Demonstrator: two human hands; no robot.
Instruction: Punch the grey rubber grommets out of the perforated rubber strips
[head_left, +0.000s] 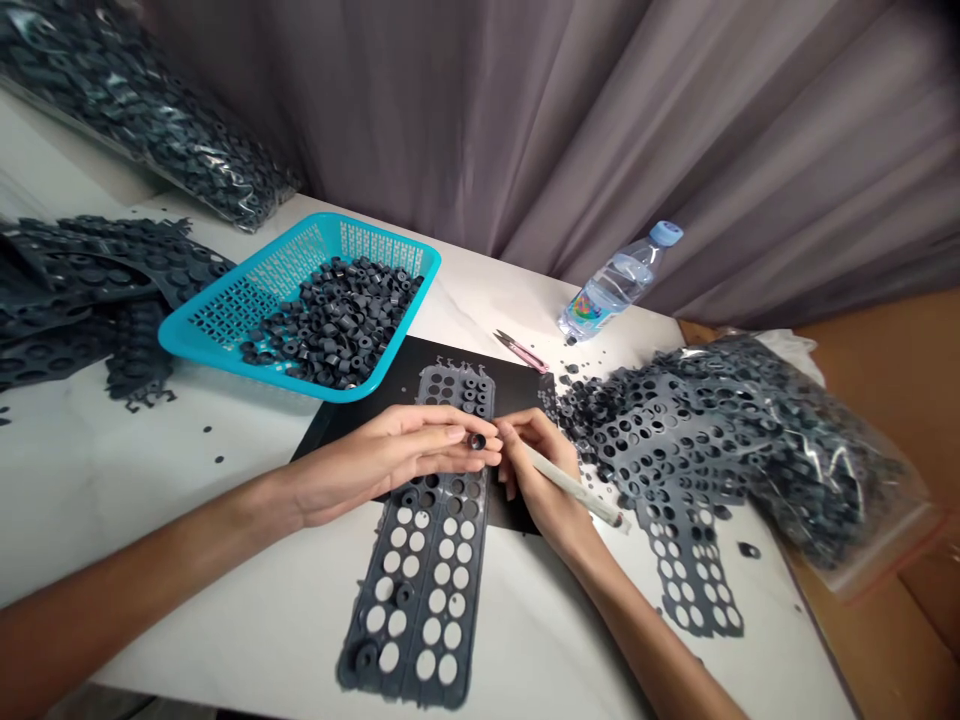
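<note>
- A small dark ring (476,440) is seen on the perforated rubber strip (405,685), met by the fingertips of both hands.
- The left hand (390,455) is laid flat across the strip, fingers stretched out, with nothing grasped.
- A white pen-like tool (577,490) is gripped in the right hand (536,470), just right of the ring.
- A blue basket (225,310) of rings is set behind the hands on the table (112,480).

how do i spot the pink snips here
Find the turquoise basket on the white table, then the water bottle lying to its right. Between them, by the black mat's far edge, lie the snips: the only pink tool among grey parts.
</note>
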